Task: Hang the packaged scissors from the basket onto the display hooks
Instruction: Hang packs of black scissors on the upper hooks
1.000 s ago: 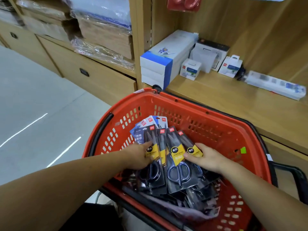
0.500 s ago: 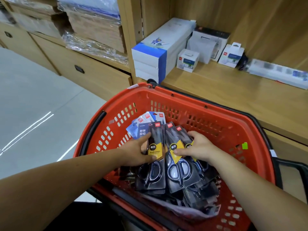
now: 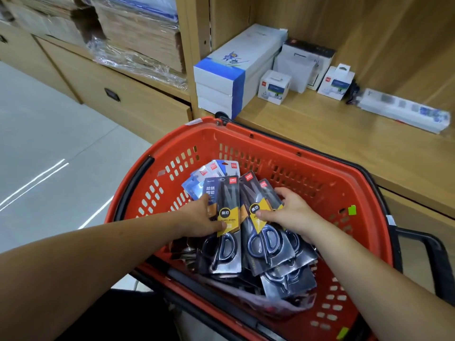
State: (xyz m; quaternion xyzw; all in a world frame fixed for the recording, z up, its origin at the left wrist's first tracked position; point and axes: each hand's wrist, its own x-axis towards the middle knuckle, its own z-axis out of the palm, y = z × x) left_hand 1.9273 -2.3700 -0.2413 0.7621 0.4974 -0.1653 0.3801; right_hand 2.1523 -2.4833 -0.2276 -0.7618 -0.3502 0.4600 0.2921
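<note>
Red basket (image 3: pixel 320 183) front and centre, pulled up against the wooden shelf (image 3: pixel 344 134) on the far side; black handle (image 3: pixel 428 247) sticking out at the right. Inside, a loose heap of packaged scissors (image 3: pixel 278 271), dark cards with yellow bands, fanned out and overlapping; a few blue-and-white packs (image 3: pixel 197 185) tucked behind at the far left of the heap. Left hand (image 3: pixel 199 217) down in the basket, thumb on the front of the leftmost dark pack (image 3: pixel 226 227), fingers hidden behind it; pinching that pack by its left edge. Right hand (image 3: pixel 290 212) right beside it, thumb pressed on the yellow band of the next pack (image 3: pixel 261 232), fingers curled over the packs further right; gripping, though how many packs it holds cannot be told. Both packs angled, tops pointing far, handles near, lower ends still among the heap. Crumpled clear plastic (image 3: pixel 275 301) at the near end of the basket under the packs. Up on the shelf: a stack of blue-and-white boxes (image 3: pixel 231 75) at the left, small white boxes (image 3: pixel 274 87) beside it, a long white pack (image 3: pixel 403 112) at the right, blurred. Far left, plastic-wrapped cardboard (image 3: pixel 138 33) over a drawer front (image 3: pixel 110 94); pale floor (image 3: pixel 49 156) on the left.
</note>
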